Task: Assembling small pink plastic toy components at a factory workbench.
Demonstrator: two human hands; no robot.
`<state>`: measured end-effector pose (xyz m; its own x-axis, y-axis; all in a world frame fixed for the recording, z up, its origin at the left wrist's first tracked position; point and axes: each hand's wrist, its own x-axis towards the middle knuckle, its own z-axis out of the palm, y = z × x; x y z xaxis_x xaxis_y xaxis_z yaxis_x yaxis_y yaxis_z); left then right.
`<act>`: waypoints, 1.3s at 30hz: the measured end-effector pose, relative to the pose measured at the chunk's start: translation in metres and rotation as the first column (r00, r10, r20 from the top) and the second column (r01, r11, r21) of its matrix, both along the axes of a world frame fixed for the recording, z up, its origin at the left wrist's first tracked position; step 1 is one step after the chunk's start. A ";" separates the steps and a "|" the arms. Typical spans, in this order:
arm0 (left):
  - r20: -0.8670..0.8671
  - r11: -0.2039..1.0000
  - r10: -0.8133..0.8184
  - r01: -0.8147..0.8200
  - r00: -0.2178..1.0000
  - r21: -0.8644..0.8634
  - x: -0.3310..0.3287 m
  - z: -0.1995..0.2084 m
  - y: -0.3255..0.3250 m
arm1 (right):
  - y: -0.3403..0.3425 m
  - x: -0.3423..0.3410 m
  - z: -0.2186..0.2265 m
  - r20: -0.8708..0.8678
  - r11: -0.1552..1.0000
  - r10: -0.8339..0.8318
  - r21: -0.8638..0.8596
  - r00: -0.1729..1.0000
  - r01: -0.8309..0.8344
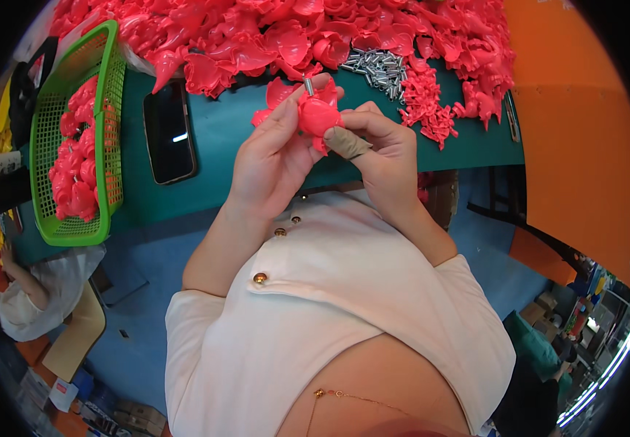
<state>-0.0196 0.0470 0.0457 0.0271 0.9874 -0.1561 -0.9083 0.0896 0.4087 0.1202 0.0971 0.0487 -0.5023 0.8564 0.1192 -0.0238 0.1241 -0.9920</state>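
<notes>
Held up between both hands is a shiny pink-red moulded plastic part (318, 115) with rounded and petal-like pieces. A small metal spring (309, 86) stands upright at its top, beside my left fingertips. My left hand (267, 160) is closed around the part from the left, thumb and fingers on its side. From the right, my right hand (388, 149) pinches it between thumb and fingers. A tan wrap (349, 143) covers the right thumb's tip. The hands partly hide how the pieces fit together.
Pink-red plastic shells (286, 40) are heaped along the far side of the green table (220, 124). Metal springs (380, 69) and small pink-red pieces (429, 105) lie beyond my right hand. A phone (169, 138) and a green basket (107, 131) with pink-red parts are leftward. Another person's arm (27, 280) shows far left.
</notes>
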 end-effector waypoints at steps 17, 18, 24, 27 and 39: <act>-0.051 0.994 0.050 -0.055 0.997 -0.097 0.020 -0.005 0.007 | -0.002 0.007 -0.001 0.358 0.869 -0.147 0.492 0.922 -0.052; -0.050 0.995 0.040 -0.045 0.998 -0.093 0.022 -0.005 0.007 | -0.003 0.006 -0.001 0.372 0.855 -0.186 0.517 0.909 -0.037; -0.238 0.993 -0.052 0.024 0.970 -0.118 0.023 -0.004 -0.003 | 0.006 0.029 0.001 0.207 0.834 -0.024 0.544 0.978 -0.095; -0.193 0.997 -0.024 0.011 0.981 -0.072 0.008 -0.002 -0.006 | 0.031 0.063 -0.002 0.258 0.734 -0.441 0.656 0.860 0.179; -0.106 0.984 -0.070 0.051 0.992 -0.173 -0.006 -0.011 -0.009 | 0.051 0.072 -0.050 -0.021 0.788 -0.427 0.482 0.904 0.383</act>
